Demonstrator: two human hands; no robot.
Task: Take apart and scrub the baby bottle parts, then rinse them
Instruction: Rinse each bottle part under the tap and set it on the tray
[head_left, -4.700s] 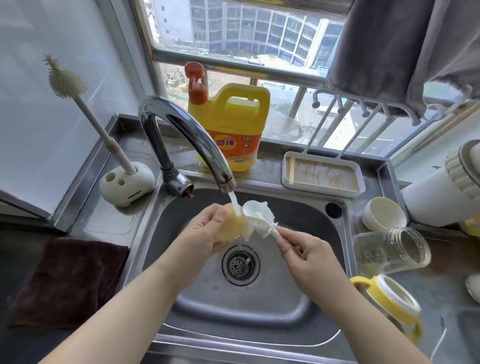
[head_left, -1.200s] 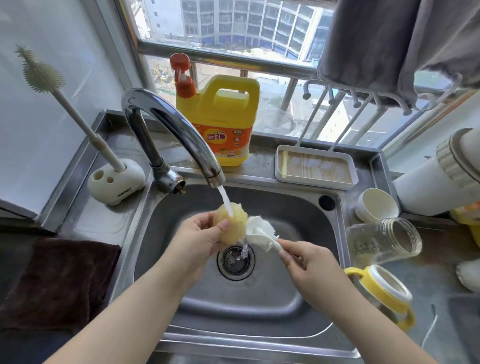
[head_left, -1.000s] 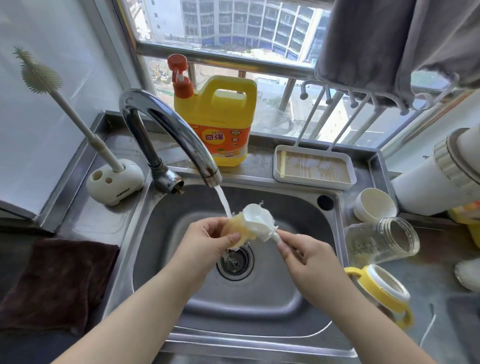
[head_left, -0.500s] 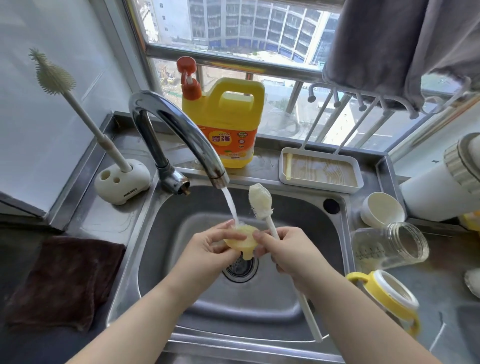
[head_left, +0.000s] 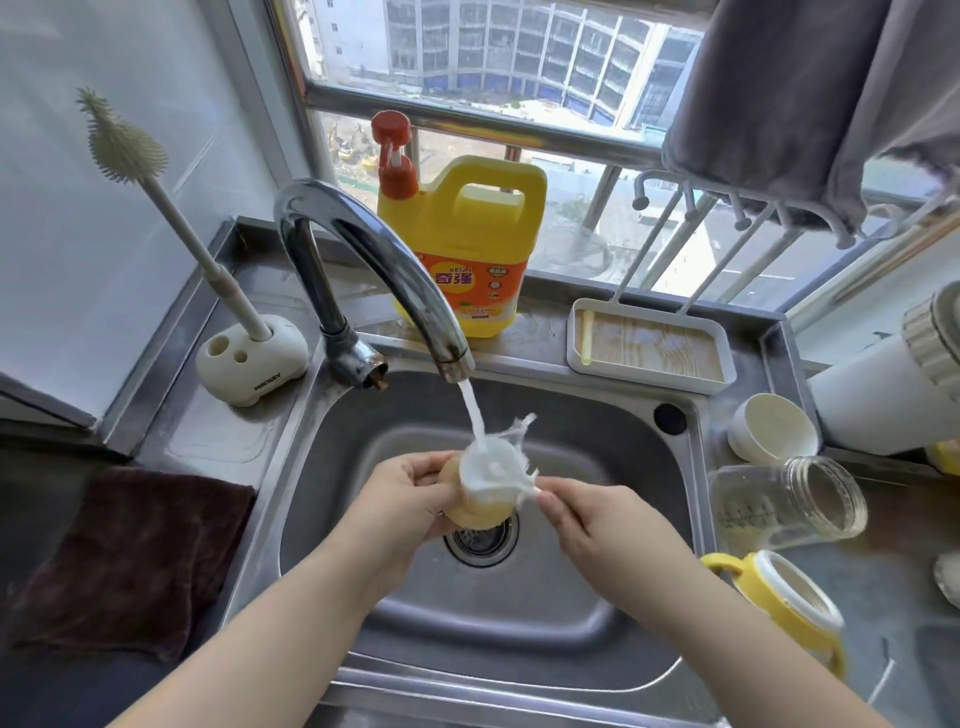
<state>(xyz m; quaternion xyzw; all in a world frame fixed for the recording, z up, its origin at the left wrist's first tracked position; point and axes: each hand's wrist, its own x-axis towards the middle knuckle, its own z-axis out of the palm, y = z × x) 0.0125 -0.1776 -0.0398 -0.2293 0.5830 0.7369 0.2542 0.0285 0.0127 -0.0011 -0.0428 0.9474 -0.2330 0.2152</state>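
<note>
Both hands work over the sink (head_left: 597, 618), right under the tap (head_left: 374, 254). Our left hand (head_left: 400, 501) is curled around the yellowish nipple (head_left: 475, 512), holding it above the drain (head_left: 480, 540). Our right hand (head_left: 592, 525) pinches the thin handle of the brush (head_left: 493, 470), whose white head sits against the nipple's top, with the stream (head_left: 471, 410) landing on both and splashing outward.

To do this step well, we judge that the brush head should turn all the way round the nipple, inside as well as out, while the left hand rotates the part so no side is skipped. A firm but gentle hold matters: soft wet silicone can slip toward the drain. Easing the flow would likely cut the spray.

The glass bottle (head_left: 784, 506) lies on its side on the counter to the right, with the yellow collar (head_left: 779, 597) near it and the white cap (head_left: 771, 428) behind; those 3 parts appear to await their turn.
</note>
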